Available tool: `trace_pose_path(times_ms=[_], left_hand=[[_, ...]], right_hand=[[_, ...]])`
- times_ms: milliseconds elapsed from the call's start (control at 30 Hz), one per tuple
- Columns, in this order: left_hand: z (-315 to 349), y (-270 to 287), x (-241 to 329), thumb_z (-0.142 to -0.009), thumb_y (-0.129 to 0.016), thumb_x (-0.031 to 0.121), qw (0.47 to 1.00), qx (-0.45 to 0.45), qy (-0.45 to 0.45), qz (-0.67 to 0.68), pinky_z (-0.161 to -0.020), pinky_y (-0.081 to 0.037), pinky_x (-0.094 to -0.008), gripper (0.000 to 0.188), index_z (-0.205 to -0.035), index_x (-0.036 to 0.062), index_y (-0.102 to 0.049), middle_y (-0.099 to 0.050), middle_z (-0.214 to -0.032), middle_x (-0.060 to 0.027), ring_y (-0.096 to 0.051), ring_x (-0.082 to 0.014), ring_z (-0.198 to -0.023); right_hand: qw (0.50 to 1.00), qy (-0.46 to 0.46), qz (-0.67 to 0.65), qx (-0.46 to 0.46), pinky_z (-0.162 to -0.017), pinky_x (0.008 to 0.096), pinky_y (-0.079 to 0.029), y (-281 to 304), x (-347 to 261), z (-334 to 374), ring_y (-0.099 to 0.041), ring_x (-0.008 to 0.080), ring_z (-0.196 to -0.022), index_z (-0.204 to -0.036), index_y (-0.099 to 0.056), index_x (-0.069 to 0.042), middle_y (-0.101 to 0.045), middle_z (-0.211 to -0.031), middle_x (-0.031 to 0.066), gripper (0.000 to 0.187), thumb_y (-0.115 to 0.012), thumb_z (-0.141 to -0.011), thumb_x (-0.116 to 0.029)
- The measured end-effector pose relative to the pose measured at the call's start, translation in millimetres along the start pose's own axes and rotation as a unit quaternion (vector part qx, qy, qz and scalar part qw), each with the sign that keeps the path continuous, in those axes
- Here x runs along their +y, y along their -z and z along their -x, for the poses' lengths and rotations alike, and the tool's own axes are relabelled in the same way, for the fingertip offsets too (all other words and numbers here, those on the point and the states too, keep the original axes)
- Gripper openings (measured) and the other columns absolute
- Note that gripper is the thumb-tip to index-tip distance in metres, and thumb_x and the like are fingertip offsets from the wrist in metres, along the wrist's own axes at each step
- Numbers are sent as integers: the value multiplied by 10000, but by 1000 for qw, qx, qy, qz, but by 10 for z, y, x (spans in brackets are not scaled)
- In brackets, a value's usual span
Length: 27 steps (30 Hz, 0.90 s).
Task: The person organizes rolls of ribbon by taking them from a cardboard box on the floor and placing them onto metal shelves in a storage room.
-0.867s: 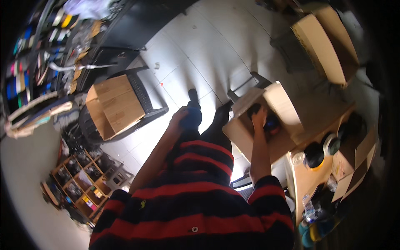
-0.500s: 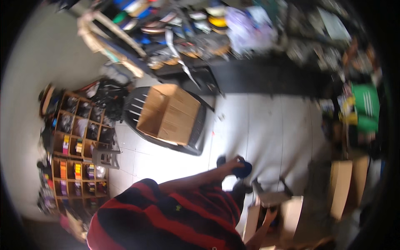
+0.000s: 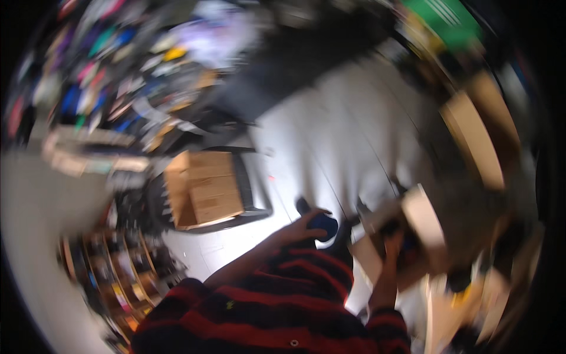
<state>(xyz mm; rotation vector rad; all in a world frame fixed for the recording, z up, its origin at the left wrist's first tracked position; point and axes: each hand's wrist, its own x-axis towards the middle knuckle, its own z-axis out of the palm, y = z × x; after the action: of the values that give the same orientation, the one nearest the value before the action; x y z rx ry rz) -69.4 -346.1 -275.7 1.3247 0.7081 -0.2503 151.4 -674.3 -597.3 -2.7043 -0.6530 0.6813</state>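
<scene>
One dark-blue rounded item (image 3: 326,225), 5 o'clock from centre; left hand (image 3: 308,227) curled partway round it. Probably light, softish; grip wide across sides. Right hand (image 3: 393,242), 4 o'clock, inside carton (image 3: 423,217); blurred, can't tell closure or hold.

From the person's head, the left one of two wide fisheye cameras looks steeply down and ahead, taking in much of the room around the open box (image 3: 215,192) on the black chair (image 3: 253,177). Nearest the lens is the striped shirt (image 3: 253,321), below and right of that box. The left hand (image 3: 306,226) and right hand (image 3: 393,243) lie farther off, right of the box. Below left of it, a compartment rack (image 3: 121,268) bends toward the picture's dark rim.
</scene>
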Motion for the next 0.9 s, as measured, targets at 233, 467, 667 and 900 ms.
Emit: trace_pose_path(times_ms=[233, 467, 667, 900], left_hand=[[-1154, -1779, -334, -723, -713, 146, 904, -196, -183, -333, -903, -446, -419, 717, -1331, 24, -354, -502, -1195, -266, -532, -388, -1097], [-2241, -2080, -972, -684, -653, 3, 774, -98, -97, -618, -824, -477, -463, 608, -1250, 50, -435, -499, -1089, -208, -530, -394, -991], [-2485, -2043, -1317, -683, -626, -22, 721, -111, -91, -678, -870, -469, -417, 531, -1190, -7, -471, -480, -1101, -197, -506, -364, -1017], [-2465, -2041, -1383, -700, -737, 153, 734, -89, -216, -638, -986, -369, -459, 625, -1202, -78, -443, -463, -1186, -256, -477, -399, -1076]], right_hand=[[981, -153, -120, 20, -1037, 475, -342, -53, -67, 9, -394, 443, -1226, -1376, -283, 13, -382, -1331, 289, 847, -749, -715, -240], [971, -192, -139, -14, -990, 492, -398, 154, -267, 103, -367, 449, -1242, -1355, -269, 13, -364, -1316, 287, 801, -722, -734, -216], [934, -210, -290, -13, -962, 480, -412, 135, -226, 20, -391, 455, -1210, -1308, -287, 50, -392, -1270, 321, 807, -742, -690, -201], [955, -162, -242, 46, -1063, 477, -305, 42, -145, -50, -379, 475, -1219, -1282, -350, 101, -418, -1253, 354, 812, -742, -682, -281]])
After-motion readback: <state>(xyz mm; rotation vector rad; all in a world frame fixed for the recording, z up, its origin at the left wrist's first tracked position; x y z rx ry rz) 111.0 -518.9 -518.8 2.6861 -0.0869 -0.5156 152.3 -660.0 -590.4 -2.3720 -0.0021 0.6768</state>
